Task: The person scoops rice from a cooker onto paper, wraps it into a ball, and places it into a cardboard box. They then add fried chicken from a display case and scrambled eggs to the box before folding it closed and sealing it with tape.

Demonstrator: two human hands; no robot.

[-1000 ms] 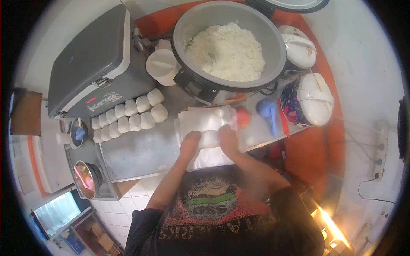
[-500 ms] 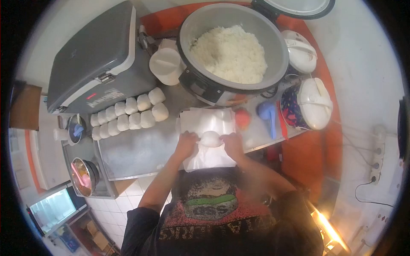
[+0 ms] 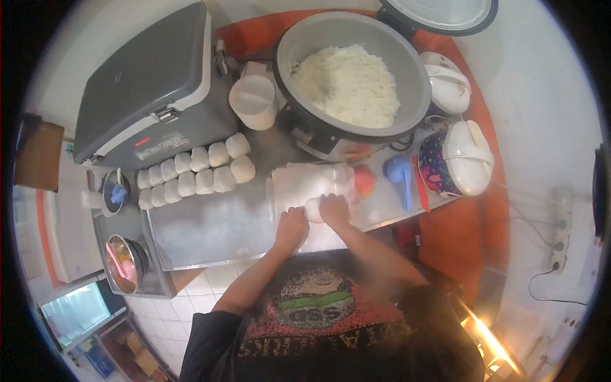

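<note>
A rounded white paper-wrapped bundle (image 3: 313, 209) lies on a stack of white paper sheets (image 3: 305, 181) in front of me. My left hand (image 3: 292, 225) is closed at the bundle's left side, its fingers curled against the paper. Over the right part of the bundle, my right hand (image 3: 334, 210) is closed with fingers bent round it. What the bundle contains is hidden by the wrapping. A small red-orange thing (image 3: 364, 181) sits just right of the sheets, and a blue scoop (image 3: 400, 173) lies farther right.
Two rows of wrapped white bundles (image 3: 204, 181) stand left, before a grey cooler box (image 3: 143, 83). Behind the paper is a large open cooker (image 3: 294, 48) of white rice (image 3: 353, 83). Lidded pots (image 3: 470, 159) stand right; bowls (image 3: 145, 261) stand far left.
My right hand has moved from the bundle's right end to over its top. My left hand has shifted slightly right and down, and the bundle is now more covered.
</note>
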